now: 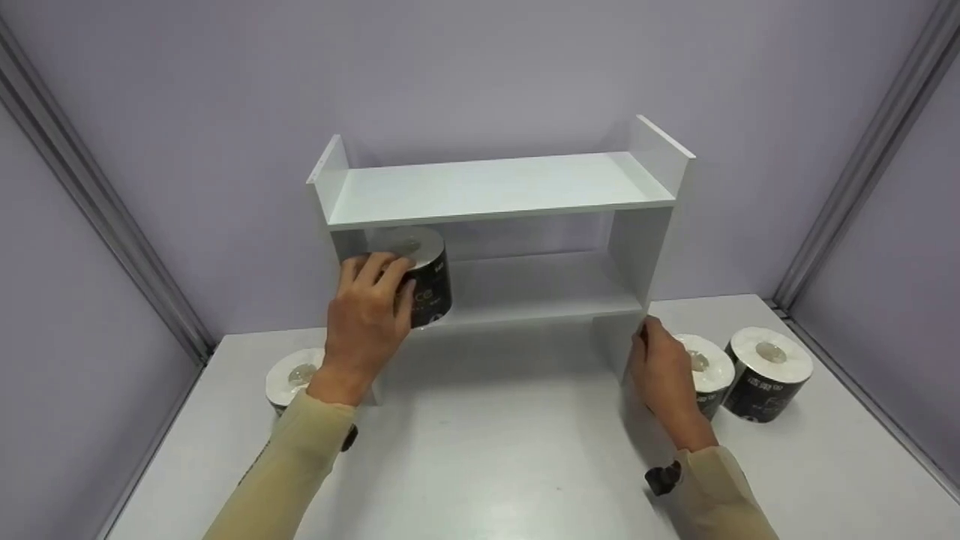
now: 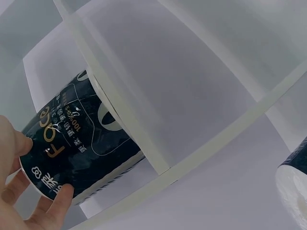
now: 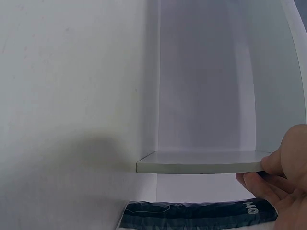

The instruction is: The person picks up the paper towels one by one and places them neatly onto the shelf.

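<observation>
Three pale walls [image 1: 480, 75] and one white table [image 1: 480, 465] are seen. One dark-sided roll [image 1: 431, 285] is gripped by the left hand [image 1: 367, 315], with fingers and thumb curled round it. It is held at eight o'clock from the centre of the one white shelf [image 1: 502, 185], between its two boards, at the front edge of the lower board [image 1: 540, 289]; whether its weight is borne there cannot be told. By the right hand [image 1: 666, 379], the front edge of the right panel [image 1: 639, 255], one of two, is pinched at about half past four, just below the lower board.

Three more rolls are stood on the table, making four in all: one roll [image 1: 289, 375] at eight o'clock, farther out, partly hidden by the left arm, and two at four o'clock, close together, the inner roll [image 1: 709, 364] partly covered by the right hand, the outer roll [image 1: 769, 375] in fuller view. Two pale sleeves [image 1: 289, 472] are seen nearest the camera. Two metal rails [image 1: 101, 176] are set where the walls meet, near nine and three o'clock.
</observation>
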Demonstrator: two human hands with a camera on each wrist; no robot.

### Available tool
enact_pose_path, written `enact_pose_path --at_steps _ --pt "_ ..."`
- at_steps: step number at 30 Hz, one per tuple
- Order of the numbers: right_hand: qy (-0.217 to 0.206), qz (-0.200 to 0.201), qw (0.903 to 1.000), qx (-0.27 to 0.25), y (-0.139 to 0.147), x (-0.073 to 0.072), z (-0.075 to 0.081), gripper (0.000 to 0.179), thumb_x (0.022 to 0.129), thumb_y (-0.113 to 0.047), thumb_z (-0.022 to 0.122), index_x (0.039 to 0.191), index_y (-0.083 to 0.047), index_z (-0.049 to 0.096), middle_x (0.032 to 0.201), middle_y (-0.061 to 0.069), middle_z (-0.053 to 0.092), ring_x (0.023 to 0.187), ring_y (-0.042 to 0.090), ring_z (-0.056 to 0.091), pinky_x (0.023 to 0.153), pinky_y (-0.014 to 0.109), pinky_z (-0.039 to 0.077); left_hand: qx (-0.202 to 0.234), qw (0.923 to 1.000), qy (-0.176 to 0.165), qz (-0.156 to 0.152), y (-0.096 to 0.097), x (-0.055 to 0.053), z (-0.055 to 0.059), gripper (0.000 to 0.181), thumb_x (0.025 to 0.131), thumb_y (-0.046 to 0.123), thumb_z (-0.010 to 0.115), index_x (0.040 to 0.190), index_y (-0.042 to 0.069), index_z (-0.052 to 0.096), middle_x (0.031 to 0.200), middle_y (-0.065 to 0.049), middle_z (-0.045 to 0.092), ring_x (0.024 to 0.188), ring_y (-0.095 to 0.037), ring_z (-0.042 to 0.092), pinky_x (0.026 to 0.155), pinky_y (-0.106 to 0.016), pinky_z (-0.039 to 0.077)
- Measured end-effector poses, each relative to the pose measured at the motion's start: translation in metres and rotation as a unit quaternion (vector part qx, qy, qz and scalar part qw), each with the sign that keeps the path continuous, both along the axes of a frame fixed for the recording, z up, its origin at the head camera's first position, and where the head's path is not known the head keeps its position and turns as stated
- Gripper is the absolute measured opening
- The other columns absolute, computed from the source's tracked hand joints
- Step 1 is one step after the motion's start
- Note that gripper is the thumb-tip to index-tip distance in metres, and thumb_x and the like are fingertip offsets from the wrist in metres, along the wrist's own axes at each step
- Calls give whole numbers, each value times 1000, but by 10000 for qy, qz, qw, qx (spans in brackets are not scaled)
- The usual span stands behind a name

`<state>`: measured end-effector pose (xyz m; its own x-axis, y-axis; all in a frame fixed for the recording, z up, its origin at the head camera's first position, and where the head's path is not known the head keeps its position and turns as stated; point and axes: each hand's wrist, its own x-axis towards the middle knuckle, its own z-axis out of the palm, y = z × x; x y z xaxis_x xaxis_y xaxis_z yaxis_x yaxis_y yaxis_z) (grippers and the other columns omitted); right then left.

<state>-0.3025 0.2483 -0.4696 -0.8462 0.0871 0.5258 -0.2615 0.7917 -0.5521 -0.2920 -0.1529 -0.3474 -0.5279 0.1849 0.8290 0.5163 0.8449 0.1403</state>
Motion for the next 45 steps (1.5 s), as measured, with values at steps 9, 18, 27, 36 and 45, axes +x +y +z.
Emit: enact_pose_path --at_steps 9,18,27,36,45 --pt "-12 6 10000 13 1 1 2 27 110 -5 52 133 7 59 116 31 73 102 47 73 84 60 59 -124 9999 66 42 1 -2 1 20 102 10 72 122 6 74 120 -12 72 112 -39 64 95 -50 61" --pt "247 59 9997 71 0 0 -2 17 109 -2 55 122 7 62 99 25 73 83 37 71 70 51 56 -35 10000 70 4 1 -3 1 19 102 9 71 120 5 74 119 -12 72 110 -40 64 98 -51 59" --pt "293 119 9995 42 0 1 -4 20 109 -3 54 125 7 61 103 26 73 87 39 72 73 53 58 -133 9998 62 100 3 -6 1 19 103 8 69 121 3 73 119 -13 71 109 -40 65 97 -51 59" --pt "93 67 9999 -5 1 2 -3 24 111 -6 52 130 6 61 110 27 74 94 41 73 78 56 59 -118 9998 -12 141 4 -9 1 19 103 7 69 121 3 73 118 -13 71 105 -40 65 93 -52 60" --pt "86 94 9999 -10 1 3 -3 24 110 -5 53 129 7 60 107 27 74 91 40 73 76 53 58 -122 9996 -74 224 6 -12 2 19 102 7 70 121 3 72 120 -15 71 106 -42 66 91 -53 62"
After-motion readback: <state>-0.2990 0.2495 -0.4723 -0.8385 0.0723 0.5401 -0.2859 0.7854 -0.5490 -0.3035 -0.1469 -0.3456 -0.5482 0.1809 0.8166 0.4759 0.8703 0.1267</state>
